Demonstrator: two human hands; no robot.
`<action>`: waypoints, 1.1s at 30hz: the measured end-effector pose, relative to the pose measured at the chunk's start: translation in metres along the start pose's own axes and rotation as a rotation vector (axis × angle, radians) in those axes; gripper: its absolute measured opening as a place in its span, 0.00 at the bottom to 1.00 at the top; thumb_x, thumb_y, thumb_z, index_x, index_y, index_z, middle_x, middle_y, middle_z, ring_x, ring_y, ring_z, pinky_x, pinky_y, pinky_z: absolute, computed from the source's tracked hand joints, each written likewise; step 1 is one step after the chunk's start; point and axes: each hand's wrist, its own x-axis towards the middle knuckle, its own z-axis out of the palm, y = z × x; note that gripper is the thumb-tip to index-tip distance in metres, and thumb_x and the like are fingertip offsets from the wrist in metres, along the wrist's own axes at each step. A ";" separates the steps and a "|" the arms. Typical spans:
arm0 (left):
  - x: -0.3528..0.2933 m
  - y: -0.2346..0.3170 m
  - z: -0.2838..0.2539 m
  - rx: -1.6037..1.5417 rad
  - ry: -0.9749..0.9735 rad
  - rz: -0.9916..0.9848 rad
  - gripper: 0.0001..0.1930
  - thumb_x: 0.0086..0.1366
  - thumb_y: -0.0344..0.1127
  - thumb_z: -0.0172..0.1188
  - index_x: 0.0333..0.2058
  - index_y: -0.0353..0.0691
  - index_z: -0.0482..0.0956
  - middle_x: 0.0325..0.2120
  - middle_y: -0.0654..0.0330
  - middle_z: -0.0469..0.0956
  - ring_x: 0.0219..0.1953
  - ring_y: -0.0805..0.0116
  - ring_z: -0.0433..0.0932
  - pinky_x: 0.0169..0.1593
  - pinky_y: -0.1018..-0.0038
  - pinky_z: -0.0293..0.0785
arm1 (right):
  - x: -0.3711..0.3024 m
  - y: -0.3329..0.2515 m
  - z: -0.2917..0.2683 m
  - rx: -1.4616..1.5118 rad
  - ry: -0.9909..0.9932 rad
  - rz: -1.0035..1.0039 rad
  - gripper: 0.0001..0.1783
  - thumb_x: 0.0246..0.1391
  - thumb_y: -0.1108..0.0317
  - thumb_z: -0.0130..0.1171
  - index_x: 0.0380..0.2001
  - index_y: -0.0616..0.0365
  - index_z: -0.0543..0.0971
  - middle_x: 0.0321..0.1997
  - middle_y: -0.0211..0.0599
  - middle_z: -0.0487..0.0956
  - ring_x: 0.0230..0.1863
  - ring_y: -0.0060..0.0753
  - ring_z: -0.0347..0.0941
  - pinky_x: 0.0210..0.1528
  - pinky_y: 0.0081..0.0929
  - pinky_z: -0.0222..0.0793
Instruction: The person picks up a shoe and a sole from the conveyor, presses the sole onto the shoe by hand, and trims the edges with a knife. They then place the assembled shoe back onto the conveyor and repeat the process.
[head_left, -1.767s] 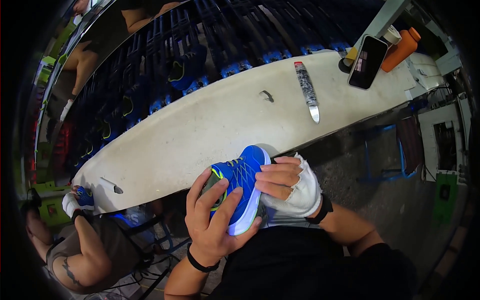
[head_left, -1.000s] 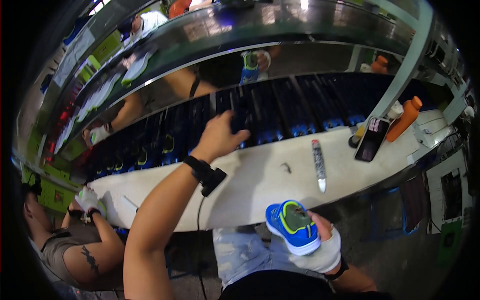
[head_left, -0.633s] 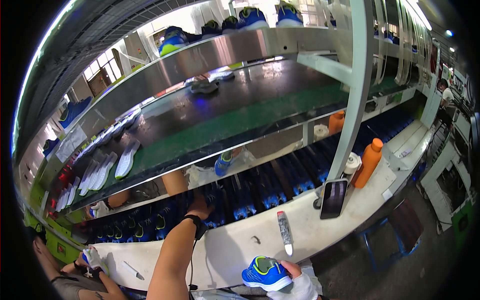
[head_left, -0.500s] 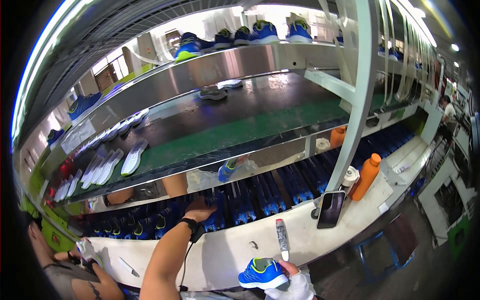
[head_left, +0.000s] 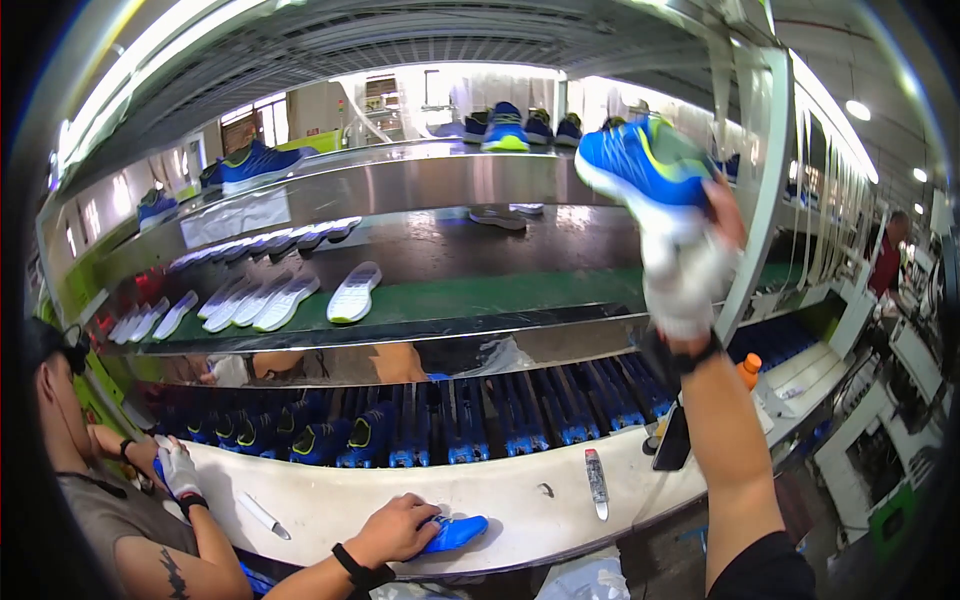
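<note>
The gloved right hand [head_left: 690, 270] grips a blue shoe [head_left: 640, 165] raised toward the upper shelf [head_left: 400, 180] — the bare left hand [head_left: 395, 530], well apart, clasps another blue shoe [head_left: 455, 532] on the white bench [head_left: 520, 495].

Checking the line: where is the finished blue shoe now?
Head view, upper right: the blue shoe is raised in the gloved right hand, level with the top shelf.

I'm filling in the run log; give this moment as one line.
right hand: raised, gloved, holds blue shoe by upper shelf | left hand: on blue shoe part, white bench
</note>
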 end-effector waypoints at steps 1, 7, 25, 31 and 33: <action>-0.004 0.006 0.005 0.208 0.167 0.127 0.26 0.75 0.50 0.63 0.64 0.44 0.81 0.53 0.45 0.85 0.60 0.46 0.81 0.63 0.56 0.78 | 0.029 0.021 0.017 -0.559 -0.126 -0.157 0.32 0.65 0.59 0.71 0.68 0.54 0.71 0.66 0.48 0.76 0.66 0.45 0.76 0.70 0.41 0.73; 0.026 0.032 0.036 0.286 0.040 0.259 0.25 0.75 0.44 0.59 0.68 0.47 0.75 0.46 0.50 0.85 0.48 0.49 0.85 0.55 0.55 0.79 | 0.028 0.111 0.084 -1.061 -0.757 0.312 0.32 0.70 0.45 0.57 0.69 0.50 0.76 0.70 0.56 0.77 0.66 0.62 0.76 0.71 0.50 0.70; -0.006 0.109 0.035 -0.249 0.673 0.513 0.26 0.63 0.33 0.75 0.61 0.48 0.83 0.51 0.54 0.83 0.50 0.50 0.82 0.52 0.59 0.81 | -0.126 -0.060 0.175 -0.257 -0.983 0.519 0.12 0.56 0.62 0.71 0.39 0.56 0.83 0.42 0.49 0.85 0.49 0.56 0.82 0.54 0.46 0.78; -0.039 0.113 0.037 -0.226 0.775 0.311 0.22 0.60 0.32 0.78 0.54 0.43 0.86 0.41 0.58 0.88 0.31 0.62 0.81 0.38 0.66 0.79 | -0.106 -0.205 0.006 0.006 -0.622 0.290 0.18 0.55 0.74 0.77 0.47 0.54 0.82 0.42 0.38 0.87 0.45 0.48 0.84 0.57 0.46 0.80; -0.040 0.116 0.047 -0.373 0.712 0.191 0.22 0.60 0.32 0.78 0.53 0.43 0.86 0.42 0.56 0.88 0.26 0.65 0.80 0.34 0.69 0.78 | -0.151 -0.233 -0.048 0.092 -0.572 0.738 0.15 0.61 0.71 0.74 0.48 0.58 0.82 0.43 0.37 0.87 0.47 0.39 0.85 0.59 0.42 0.79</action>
